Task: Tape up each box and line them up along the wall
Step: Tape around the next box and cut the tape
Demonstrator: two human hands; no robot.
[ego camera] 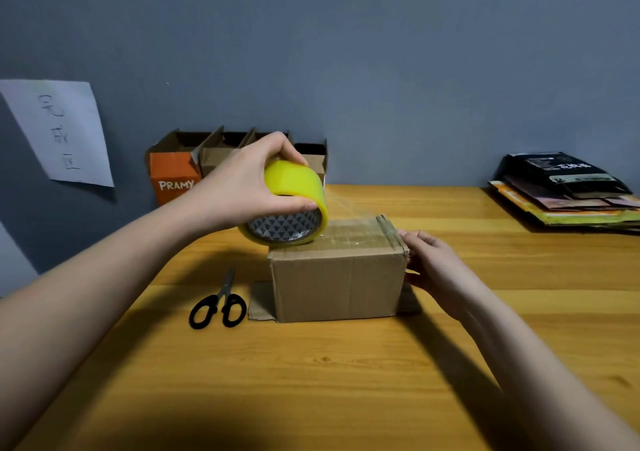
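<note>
Head view: on the bench [346, 381] we are partway through taping one box [337, 277], while open boxes [221, 159] wait by the wall. Our left hand [239, 191] grips the tape roll [294, 204]; our right hand [433, 263] presses the box's side with loose fingers. Scissors [220, 305] lie near.

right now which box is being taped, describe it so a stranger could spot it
On the wooden table, just right of the black scissors, stands a plain brown box. Unlike the open boxes against the wall, it is closed, with the yellow tape roll held over it.
</note>
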